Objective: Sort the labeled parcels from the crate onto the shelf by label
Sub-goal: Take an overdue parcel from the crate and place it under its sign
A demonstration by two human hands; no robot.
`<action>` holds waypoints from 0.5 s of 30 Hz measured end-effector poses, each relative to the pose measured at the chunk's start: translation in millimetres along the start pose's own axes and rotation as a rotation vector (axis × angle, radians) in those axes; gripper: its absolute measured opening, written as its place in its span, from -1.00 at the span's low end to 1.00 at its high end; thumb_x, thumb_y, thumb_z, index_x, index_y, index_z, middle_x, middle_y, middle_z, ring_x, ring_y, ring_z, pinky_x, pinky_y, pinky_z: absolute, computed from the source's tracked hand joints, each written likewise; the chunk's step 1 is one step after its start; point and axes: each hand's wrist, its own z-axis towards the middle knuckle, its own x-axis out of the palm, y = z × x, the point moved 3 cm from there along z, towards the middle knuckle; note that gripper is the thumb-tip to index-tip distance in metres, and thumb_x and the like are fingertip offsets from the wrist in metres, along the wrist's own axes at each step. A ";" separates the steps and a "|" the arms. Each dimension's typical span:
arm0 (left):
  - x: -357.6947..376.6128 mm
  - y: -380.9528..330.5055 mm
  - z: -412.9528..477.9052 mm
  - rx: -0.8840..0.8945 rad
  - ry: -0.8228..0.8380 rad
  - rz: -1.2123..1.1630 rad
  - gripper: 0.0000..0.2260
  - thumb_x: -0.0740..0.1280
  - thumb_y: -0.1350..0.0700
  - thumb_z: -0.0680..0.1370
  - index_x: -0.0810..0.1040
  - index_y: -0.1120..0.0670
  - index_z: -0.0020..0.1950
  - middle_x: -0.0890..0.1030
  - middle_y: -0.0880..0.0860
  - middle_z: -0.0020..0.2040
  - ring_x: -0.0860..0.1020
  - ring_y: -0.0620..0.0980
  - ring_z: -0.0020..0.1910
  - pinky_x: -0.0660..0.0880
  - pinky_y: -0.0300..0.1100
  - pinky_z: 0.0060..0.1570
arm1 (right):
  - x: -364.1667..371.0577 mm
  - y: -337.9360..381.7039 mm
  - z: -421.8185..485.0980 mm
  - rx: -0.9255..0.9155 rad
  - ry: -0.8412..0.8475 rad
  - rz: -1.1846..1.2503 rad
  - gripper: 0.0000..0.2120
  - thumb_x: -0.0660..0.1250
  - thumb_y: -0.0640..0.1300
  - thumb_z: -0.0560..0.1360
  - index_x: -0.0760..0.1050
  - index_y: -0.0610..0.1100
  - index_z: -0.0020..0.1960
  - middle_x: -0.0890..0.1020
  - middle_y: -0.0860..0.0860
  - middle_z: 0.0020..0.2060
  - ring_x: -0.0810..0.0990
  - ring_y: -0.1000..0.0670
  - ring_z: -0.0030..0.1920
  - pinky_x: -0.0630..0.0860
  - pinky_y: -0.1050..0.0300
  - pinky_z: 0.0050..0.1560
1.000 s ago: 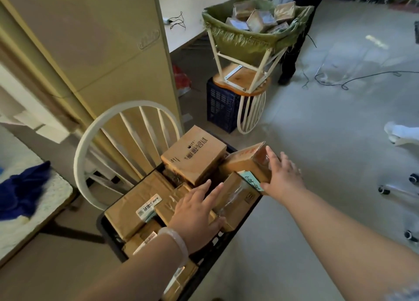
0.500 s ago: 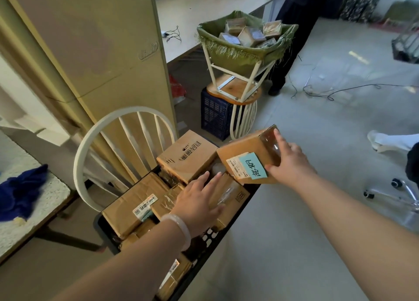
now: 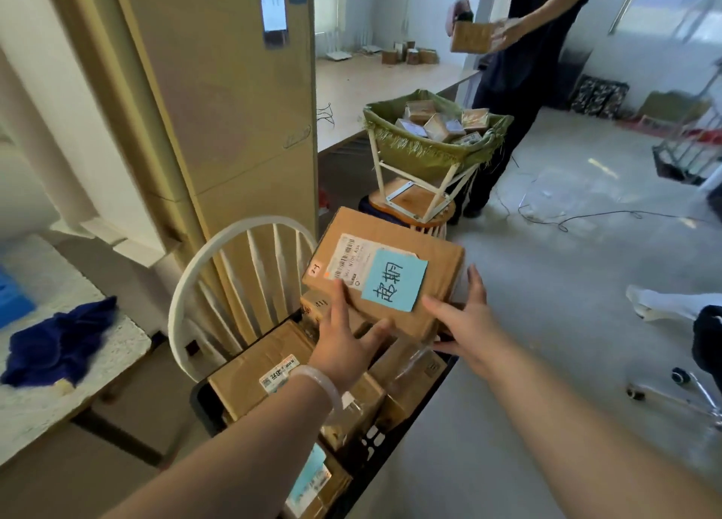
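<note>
parcel (image 3: 439, 270): brown carton, held above the crate (image 3: 374, 442) btw both hands, top face tilted toward camera.
blue note (image 3: 394, 280): stuck on top face; two handwritten Chinese chars, sideways, look like 超期.
ship label (image 3: 349, 258): white w/ barcode, partly under the note; print too small to read.
left hand (image 3: 344, 348): thumb on top face, fingers under near edge, grasping the parcel.
right hand (image 3: 467, 325): fingers splayed straight, touching near-right corner, not curled round it.
crate: black, against white chair (image 3: 218, 253) back, packed w/ more cartons (image 3: 246, 378).
room: grey floor (image 3: 566, 292) w/ cables; speckled counter (image 3: 43, 409) at left w/ blue cloth (image 3: 58, 340); green basket (image 3: 426, 155) of small boxes beyond.
</note>
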 end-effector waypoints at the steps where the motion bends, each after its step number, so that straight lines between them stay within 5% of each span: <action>1: -10.0 2.8 -1.9 0.024 -0.033 -0.083 0.00 0.43 -0.23 0.41 -0.32 -0.36 0.49 -0.01 -0.05 0.60 0.17 0.12 0.54 0.25 0.20 0.45 | 20.0 -4.9 -5.7 0.016 0.040 0.065 -0.01 0.49 -0.09 0.46 -0.16 0.41 0.50 0.41 -0.03 0.37 0.59 -0.19 0.17 0.64 -0.21 -0.04; 5: -65.1 18.8 -16.5 0.112 -0.229 -0.238 0.03 0.53 -0.13 0.38 -0.25 -0.41 0.48 -0.03 -0.12 0.58 0.09 0.00 0.55 0.18 -0.05 0.46 | 100.1 -19.7 -23.5 0.060 0.176 0.243 -0.05 0.49 -0.09 0.46 -0.10 0.39 0.51 0.48 -0.06 0.34 0.60 -0.20 0.18 0.62 -0.23 0.05; 9: -134.4 50.0 -29.0 0.142 -0.339 -0.382 0.00 0.59 -0.37 0.11 -0.02 -0.66 0.33 0.15 -0.18 0.51 0.24 0.00 0.50 0.36 0.18 0.38 | 174.5 -20.1 -41.1 0.080 0.240 0.222 -0.02 0.52 -0.04 0.43 -0.14 0.33 0.51 0.54 -0.13 0.28 0.64 -0.17 0.13 0.59 -0.19 0.13; 15: -243.5 98.3 -61.0 0.090 -0.457 -0.351 -0.10 0.56 -0.16 0.16 0.11 -0.64 0.29 0.16 -0.19 0.46 0.26 0.07 0.48 0.41 0.21 0.34 | 282.3 -10.6 -70.0 0.062 0.275 0.042 -0.03 0.53 0.09 0.38 -0.07 0.28 0.52 0.46 -0.08 0.38 0.57 -0.15 0.23 0.52 -0.24 0.23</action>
